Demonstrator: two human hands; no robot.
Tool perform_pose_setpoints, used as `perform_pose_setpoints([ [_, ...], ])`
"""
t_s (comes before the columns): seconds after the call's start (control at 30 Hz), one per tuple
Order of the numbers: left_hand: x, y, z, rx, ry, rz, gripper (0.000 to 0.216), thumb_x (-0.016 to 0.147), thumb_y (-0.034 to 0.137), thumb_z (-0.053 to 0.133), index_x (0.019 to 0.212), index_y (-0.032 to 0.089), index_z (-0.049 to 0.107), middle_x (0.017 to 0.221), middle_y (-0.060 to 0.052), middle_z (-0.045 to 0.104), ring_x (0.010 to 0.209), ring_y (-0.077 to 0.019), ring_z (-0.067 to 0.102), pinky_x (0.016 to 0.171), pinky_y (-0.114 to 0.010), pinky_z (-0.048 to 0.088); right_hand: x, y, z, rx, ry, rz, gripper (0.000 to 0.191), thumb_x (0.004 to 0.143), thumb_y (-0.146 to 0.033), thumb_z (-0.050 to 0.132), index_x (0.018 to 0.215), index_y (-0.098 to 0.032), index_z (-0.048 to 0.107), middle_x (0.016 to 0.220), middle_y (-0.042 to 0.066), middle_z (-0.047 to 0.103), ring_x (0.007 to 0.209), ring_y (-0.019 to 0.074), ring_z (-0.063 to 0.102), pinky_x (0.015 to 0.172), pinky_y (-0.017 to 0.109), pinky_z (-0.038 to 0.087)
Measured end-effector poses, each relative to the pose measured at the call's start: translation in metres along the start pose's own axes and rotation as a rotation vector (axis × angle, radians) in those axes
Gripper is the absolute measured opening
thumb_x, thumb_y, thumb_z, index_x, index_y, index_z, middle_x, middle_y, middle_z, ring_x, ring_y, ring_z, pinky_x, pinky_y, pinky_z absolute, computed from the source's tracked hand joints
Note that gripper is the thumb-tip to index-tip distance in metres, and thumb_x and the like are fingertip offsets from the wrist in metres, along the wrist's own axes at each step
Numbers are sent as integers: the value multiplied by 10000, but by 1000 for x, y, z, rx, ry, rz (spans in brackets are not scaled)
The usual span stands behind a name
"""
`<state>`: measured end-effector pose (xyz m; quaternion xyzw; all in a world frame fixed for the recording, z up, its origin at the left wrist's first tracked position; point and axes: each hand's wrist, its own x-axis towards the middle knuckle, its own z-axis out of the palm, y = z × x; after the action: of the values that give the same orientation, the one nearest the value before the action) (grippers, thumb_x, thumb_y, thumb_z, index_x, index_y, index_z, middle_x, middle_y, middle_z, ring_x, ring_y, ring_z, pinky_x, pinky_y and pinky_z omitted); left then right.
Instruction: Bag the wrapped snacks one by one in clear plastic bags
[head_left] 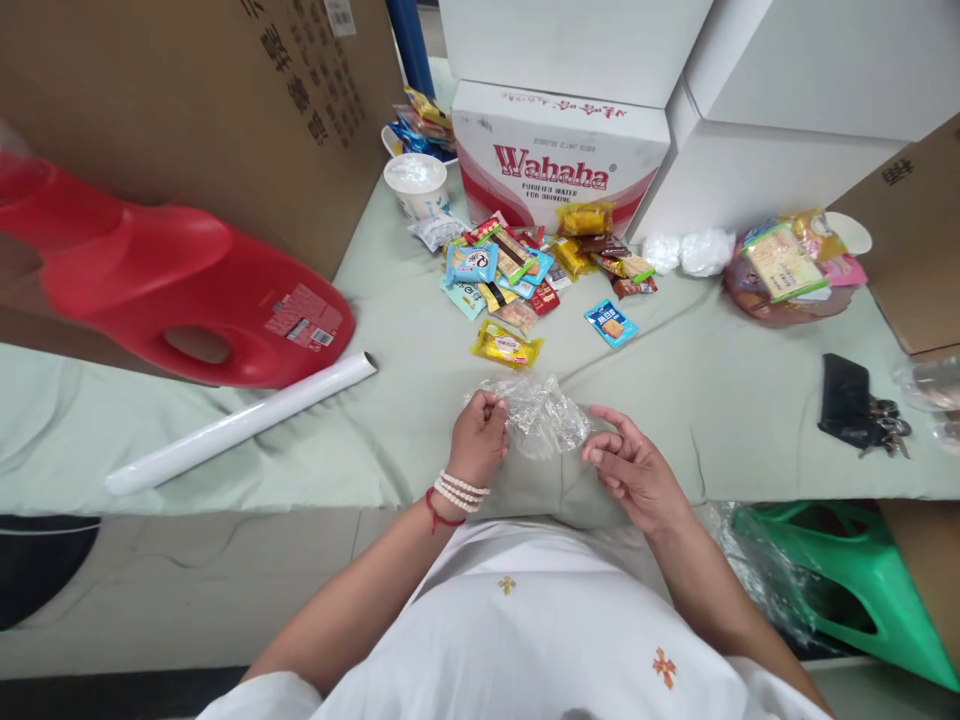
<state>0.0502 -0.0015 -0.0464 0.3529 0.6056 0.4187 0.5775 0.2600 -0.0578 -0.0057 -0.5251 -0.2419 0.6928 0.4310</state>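
A crumpled clear plastic bag hangs between my two hands, just above the table's front part. My left hand is closed in a pinch on its left edge. At the bag's right side is my right hand, index finger stretched out and the other fingers curled; its fingertips are close to the plastic, and nothing shows in its grip. Just beyond the bag lies a yellow snack packet. A heap of small wrapped snacks spreads behind it, and a blue snack packet rests apart to the right.
On the left stand a big red jug and a white roll. Behind the snacks are a paper cup and a Wahaha carton. A snack-filled bowl, a black wallet and keys lie to the right.
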Motion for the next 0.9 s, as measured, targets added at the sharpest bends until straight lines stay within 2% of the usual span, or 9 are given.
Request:
perform_pose_setpoints([
  [0.13,0,-4,-1,-28,-2,-24,244,831,398,638,829,234,457,565,121,489,330,-55,403,362,-202,322,3,11,-4,-53,118,-24,533,741,-399,819,1203,-268,590,871,-40,612,513,56,386,377,172,253],
  [0.27,3,-10,-1,-80,-3,-72,268,810,408,652,819,230,452,572,121,503,319,-49,396,366,-205,339,5,20,-6,-127,253,-44,595,737,-455,813,1242,-271,558,1028,-8,640,494,38,366,365,173,227],
  [0.37,5,-12,-1,-107,-1,-83,265,800,400,654,818,226,454,569,122,498,315,-44,380,370,-205,341,5,20,-4,-106,211,19,721,710,-498,837,1308,-251,520,1079,35,690,477,36,357,358,177,206],
  [0.47,6,-13,0,-85,8,-77,245,811,388,635,821,225,452,569,117,485,322,-43,369,369,-200,313,9,18,0,-38,162,69,809,632,-456,897,1307,-219,518,944,21,713,466,40,336,359,178,192],
  [0.6,5,-13,-3,29,24,-76,228,825,384,618,897,224,473,640,93,489,361,-61,374,389,-226,324,15,18,5,-19,206,22,824,593,-403,924,1296,-231,530,862,-24,693,458,43,347,363,182,194],
  [0.67,0,-9,-7,187,144,66,343,772,353,697,1016,215,500,784,47,551,450,-80,441,448,-250,385,14,18,7,-40,221,-33,815,633,-412,907,1328,-249,515,875,-28,689,477,55,389,370,183,208],
  [0.77,-18,6,-7,430,317,480,374,755,284,746,1064,210,547,973,-32,583,671,-131,532,625,-291,466,7,16,11,-134,200,-167,787,735,-419,851,1400,-262,461,876,-19,691,578,96,518,445,194,349],
  [0.83,-31,19,0,505,153,676,166,851,291,680,960,213,582,911,-29,584,731,-151,535,690,-299,462,1,14,13,-248,158,-270,762,812,-418,791,1454,-262,410,893,-3,699,681,130,595,558,227,457],
  [0.9,-42,30,12,507,-130,708,140,905,341,641,903,211,587,824,-10,567,703,-147,517,676,-292,441,-6,12,15,-405,105,-365,746,886,-401,717,1516,-267,341,912,4,703,716,144,612,631,260,498],
])
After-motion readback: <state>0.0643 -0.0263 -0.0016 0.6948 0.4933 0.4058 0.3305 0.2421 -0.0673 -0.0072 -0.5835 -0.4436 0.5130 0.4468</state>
